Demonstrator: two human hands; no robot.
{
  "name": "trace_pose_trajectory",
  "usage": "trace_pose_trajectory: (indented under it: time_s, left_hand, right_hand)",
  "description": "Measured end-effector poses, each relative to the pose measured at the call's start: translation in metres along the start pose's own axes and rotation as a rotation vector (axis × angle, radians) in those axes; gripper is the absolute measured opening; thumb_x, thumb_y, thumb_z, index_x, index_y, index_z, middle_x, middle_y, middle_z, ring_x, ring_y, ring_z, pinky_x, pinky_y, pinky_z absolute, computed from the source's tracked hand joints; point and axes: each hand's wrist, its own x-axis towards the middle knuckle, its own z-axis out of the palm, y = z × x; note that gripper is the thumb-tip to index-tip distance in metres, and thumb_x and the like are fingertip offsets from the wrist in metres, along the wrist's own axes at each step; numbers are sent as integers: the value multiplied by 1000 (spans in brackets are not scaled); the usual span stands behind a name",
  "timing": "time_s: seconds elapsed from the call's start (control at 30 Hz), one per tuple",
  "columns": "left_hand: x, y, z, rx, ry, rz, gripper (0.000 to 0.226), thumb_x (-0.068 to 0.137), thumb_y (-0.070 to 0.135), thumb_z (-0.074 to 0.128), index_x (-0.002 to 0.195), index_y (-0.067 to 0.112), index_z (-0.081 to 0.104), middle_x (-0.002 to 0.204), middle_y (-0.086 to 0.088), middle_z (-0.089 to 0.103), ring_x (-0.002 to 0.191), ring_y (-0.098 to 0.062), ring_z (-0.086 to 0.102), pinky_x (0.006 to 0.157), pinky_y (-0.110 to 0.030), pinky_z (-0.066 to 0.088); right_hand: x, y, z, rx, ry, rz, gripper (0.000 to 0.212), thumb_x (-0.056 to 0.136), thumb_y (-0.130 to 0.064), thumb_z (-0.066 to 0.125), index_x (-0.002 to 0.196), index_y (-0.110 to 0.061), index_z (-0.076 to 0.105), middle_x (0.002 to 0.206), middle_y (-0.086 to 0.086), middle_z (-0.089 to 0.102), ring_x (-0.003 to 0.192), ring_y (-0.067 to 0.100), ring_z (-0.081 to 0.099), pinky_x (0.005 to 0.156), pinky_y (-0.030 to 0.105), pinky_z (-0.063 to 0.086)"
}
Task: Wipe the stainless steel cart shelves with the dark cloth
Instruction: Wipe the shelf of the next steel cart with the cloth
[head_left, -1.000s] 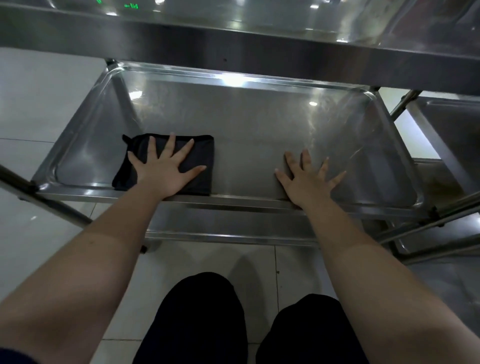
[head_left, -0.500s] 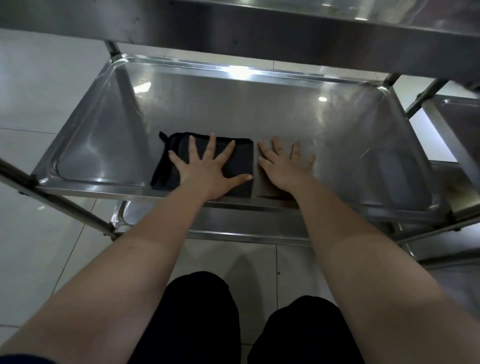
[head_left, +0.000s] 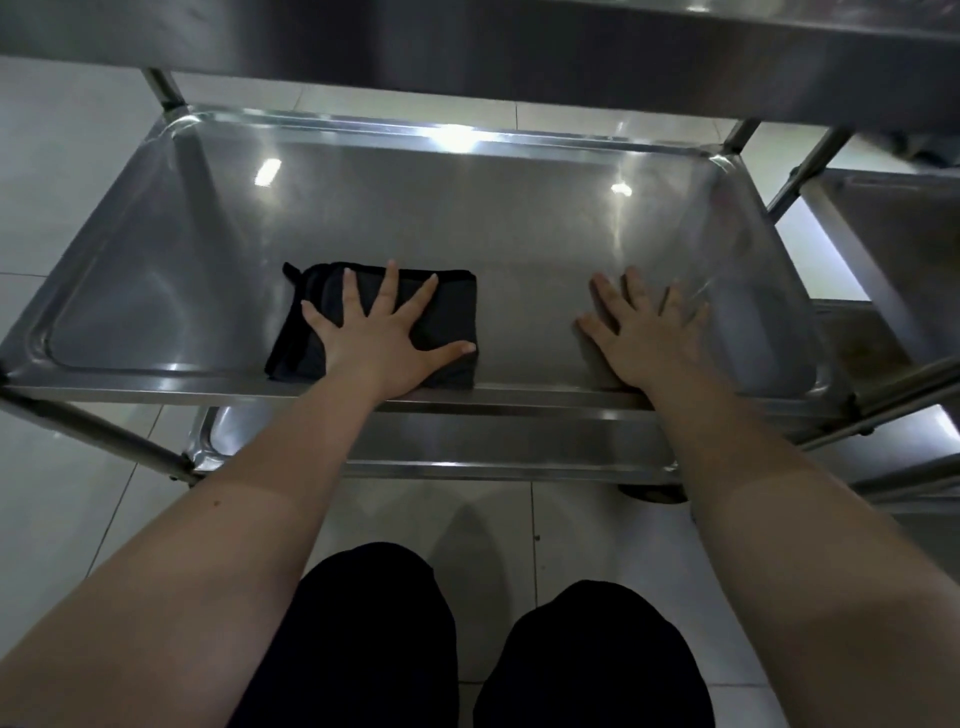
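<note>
The dark cloth (head_left: 457, 312) lies folded on the middle shelf (head_left: 467, 208) of the stainless steel cart, near its front rim and left of centre. My left hand (head_left: 379, 343) presses flat on the cloth with fingers spread, covering most of it. My right hand (head_left: 644, 338) rests flat and empty on the bare steel to the right, fingers apart, a clear gap from the cloth.
The top shelf (head_left: 467, 52) overhangs close above. A lower shelf (head_left: 493, 441) shows under the front rim. Another steel cart (head_left: 893, 234) stands close on the right. My knees (head_left: 374, 623) are in front of the cart on a light tiled floor.
The cloth under my left hand slid right toward the centre, then slightly back left. My right hand came in beside the cloth and has moved away to the right again.
</note>
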Motion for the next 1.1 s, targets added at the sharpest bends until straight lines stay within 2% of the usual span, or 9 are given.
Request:
trace_pose_trajectory:
  time_s: [0.13, 0.27, 0.37, 0.53, 0.67, 0.8, 0.87, 0.93, 1.1]
  left_hand:
    - [-2, 69, 9, -4, 4, 60, 101, 65, 100, 16, 150, 53, -12, 163, 7, -21, 145, -44, -24, 102, -80, -8]
    - [-2, 121, 16, -28, -11, 126, 101, 65, 100, 21, 149, 55, -10, 163, 7, -21, 145, -40, -26, 101, -79, -13]
    - [0, 84, 14, 26, 42, 128, 99, 64, 101, 17, 149, 57, -7, 164, 11, -15, 147, -36, -22, 104, -77, -10]
    - [6, -29, -4, 34, 29, -56, 99, 60, 101, 11, 147, 60, -10, 164, 12, -15, 149, -35, -19, 109, -75, -5]
    - [6, -42, -6, 32, 22, -63, 98, 60, 102, 10, 146, 60, -11, 163, 12, -17, 148, -38, -19, 109, -75, -5]
    - [7, -36, -4, 3, 39, -40, 95, 64, 100, 12, 146, 60, -13, 163, 11, -20, 147, -37, -21, 109, -75, -6]
    - [4, -38, -4, -10, 38, -41, 92, 68, 98, 17, 147, 60, -11, 163, 11, -20, 148, -35, -22, 109, -74, -8]
    - [0, -44, -2, -12, 57, -28, 89, 71, 95, 21, 147, 60, -8, 163, 11, -18, 148, -33, -21, 109, -72, -11]
    - [-12, -126, -14, -30, 41, -121, 96, 63, 99, 15, 147, 60, -8, 164, 14, -14, 150, -30, -16, 113, -69, -8]
  right_hand:
    - [0, -2, 3, 3, 20, -7, 67, 91, -76, 11, 151, -53, -4, 165, -12, -9, 148, 44, -9, 112, 71, -6]
    - [0, 6, 3, 29, 21, -15, 66, 91, -75, 13, 151, -54, -6, 164, -14, -12, 149, 41, -10, 112, 70, -7]
    - [-1, 10, 2, 57, -10, -13, 70, 88, -80, 15, 150, -55, -5, 163, -16, -13, 149, 38, -12, 113, 69, -7]
    - [-4, 5, 1, 39, -3, -22, 72, 86, -82, 14, 151, -54, -2, 164, -15, -10, 149, 39, -11, 112, 70, -8]
    - [-9, -13, -6, 86, 44, 14, 71, 89, -78, 19, 153, -48, 10, 165, -13, -1, 149, 41, -7, 110, 73, -2]
    - [-13, -118, -22, 258, 191, -283, 62, 99, -62, 21, 156, -39, 10, 166, -9, 2, 152, 29, -8, 118, 60, -4]
    - [-16, -171, -23, 369, 158, -377, 58, 102, -56, 19, 156, -38, 11, 166, -7, 5, 152, 26, -5, 119, 54, -3]
    - [-15, -193, -11, 416, 84, -382, 57, 103, -56, 18, 156, -39, 8, 166, -6, 6, 152, 27, -4, 120, 51, -1]
    - [-16, -191, 8, 127, 30, -465, 63, 98, -65, 19, 155, -45, 0, 166, -7, 0, 151, 34, -5, 119, 55, -6]
